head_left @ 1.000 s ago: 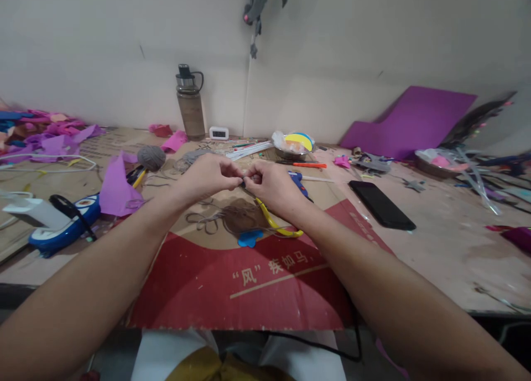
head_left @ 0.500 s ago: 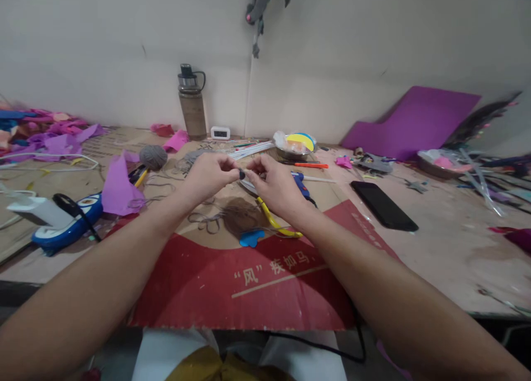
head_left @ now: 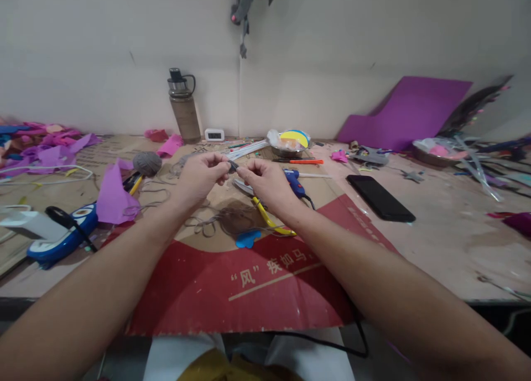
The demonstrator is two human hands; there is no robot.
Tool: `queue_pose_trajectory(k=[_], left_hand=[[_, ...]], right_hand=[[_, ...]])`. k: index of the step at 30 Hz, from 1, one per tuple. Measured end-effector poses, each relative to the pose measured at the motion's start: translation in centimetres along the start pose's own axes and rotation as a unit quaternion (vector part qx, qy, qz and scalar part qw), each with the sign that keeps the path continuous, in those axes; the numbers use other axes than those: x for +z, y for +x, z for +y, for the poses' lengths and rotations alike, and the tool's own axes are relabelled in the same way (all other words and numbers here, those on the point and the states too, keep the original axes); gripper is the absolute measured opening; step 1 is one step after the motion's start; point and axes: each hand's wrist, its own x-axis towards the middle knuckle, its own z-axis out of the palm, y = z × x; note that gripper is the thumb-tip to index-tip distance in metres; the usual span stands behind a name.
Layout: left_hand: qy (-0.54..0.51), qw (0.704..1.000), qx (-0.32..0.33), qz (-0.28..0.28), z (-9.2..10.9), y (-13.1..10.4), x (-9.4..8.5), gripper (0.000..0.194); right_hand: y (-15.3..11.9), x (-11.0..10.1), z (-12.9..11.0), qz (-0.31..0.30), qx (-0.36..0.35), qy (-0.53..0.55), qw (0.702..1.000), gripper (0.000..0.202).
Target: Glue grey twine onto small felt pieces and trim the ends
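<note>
Starting at the near side, the red-printed cardboard (head_left: 265, 309) overhangs the near edge of the table (head_left: 448, 243); forearm pressure on that overhang could tilt it and shift what lies on top. Further in, a blue cut-out (head_left: 248, 239) lies flat, close to a yellow-handled tool (head_left: 265, 216) and loose grey yarn (head_left: 203, 222). Loops of this yarn pass by the handle, so a snag is possible if either is pulled.

Above these, the left hand (head_left: 198, 177) and right hand (head_left: 270, 186) are close together, fingertips closed on opposite ends of a small dark piece (head_left: 233, 165). It is mostly covered by fingers; its exact shape cannot be told. Being small and held only by fingertips, it could slip and be lost among the strands.

Just right of the right hand sits a blue glue gun (head_left: 294, 183); a sideways knock could move it, and heat, if any, cannot be verified. The phone (head_left: 379, 197) lies further right. At the far side, a bottle (head_left: 185, 118) stands near the wall (head_left: 323, 55).
</note>
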Motion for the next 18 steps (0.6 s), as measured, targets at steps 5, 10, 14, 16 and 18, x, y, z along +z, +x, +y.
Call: queue_pose_trajectory(k=[5,10,14,16,18], left_hand=[[-0.023,1.000,0.007,-0.006,-0.6,0.2,0.0,0.003],[-0.081,0.996,-0.036,-0.016,-0.3,-0.1,0.3,0.006],[-0.120,0.990,-0.070,-0.024,0.0,-0.5,0.6,0.010],[-0.136,0.987,-0.083,-0.034,-0.1,-0.5,0.7,0.010],[-0.149,0.983,-0.095,-0.042,-0.2,-0.5,0.8,0.009]], right_hand=[[0.1,0.0,-0.2,0.028,0.012,0.015,0.999,0.025],[-0.1,0.0,-0.7,0.025,0.022,0.019,0.999,0.018],[-0.2,0.0,-1.1,0.031,0.017,0.009,0.999,0.014],[-0.2,0.1,-1.1,0.036,0.020,0.005,0.999,0.012],[-0.2,0.1,-1.1,0.038,0.029,0.005,0.999,0.011]])
